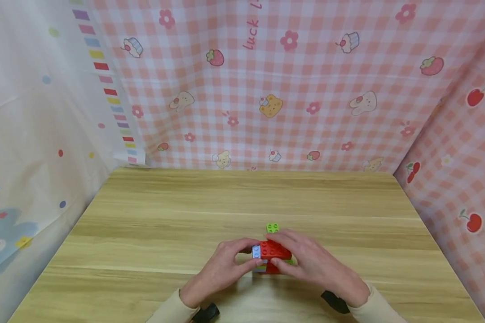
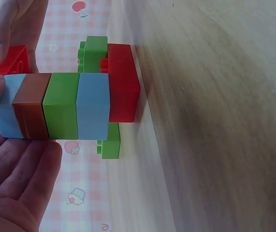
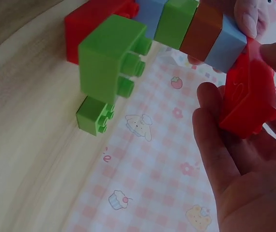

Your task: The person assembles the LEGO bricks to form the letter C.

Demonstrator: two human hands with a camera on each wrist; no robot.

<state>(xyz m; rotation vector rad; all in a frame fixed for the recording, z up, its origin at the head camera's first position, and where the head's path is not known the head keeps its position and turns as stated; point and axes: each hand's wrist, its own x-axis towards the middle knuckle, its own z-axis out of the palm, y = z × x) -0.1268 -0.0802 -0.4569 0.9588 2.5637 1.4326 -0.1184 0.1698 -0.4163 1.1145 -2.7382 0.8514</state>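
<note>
A column of toy building bricks stands on a red base brick (image 2: 123, 84): light blue (image 2: 93, 106), green (image 2: 60, 106), brown (image 2: 31, 99), then a top light blue brick (image 1: 256, 252). My left hand (image 1: 226, 264) pinches that top brick between thumb and fingers. My right hand (image 1: 311, 258) grips a red brick (image 3: 249, 92) level with the top of the column and against the light blue one; whether the two are joined I cannot tell. Under the right hand a green brick (image 3: 111, 55) sits on the red base.
A small green brick (image 1: 272, 228) lies alone on the wooden table (image 1: 165, 211), just beyond the hands. Patterned cloth (image 1: 242, 89) hangs behind the table and along both sides. Dark straps (image 1: 334, 301) show at the wrists.
</note>
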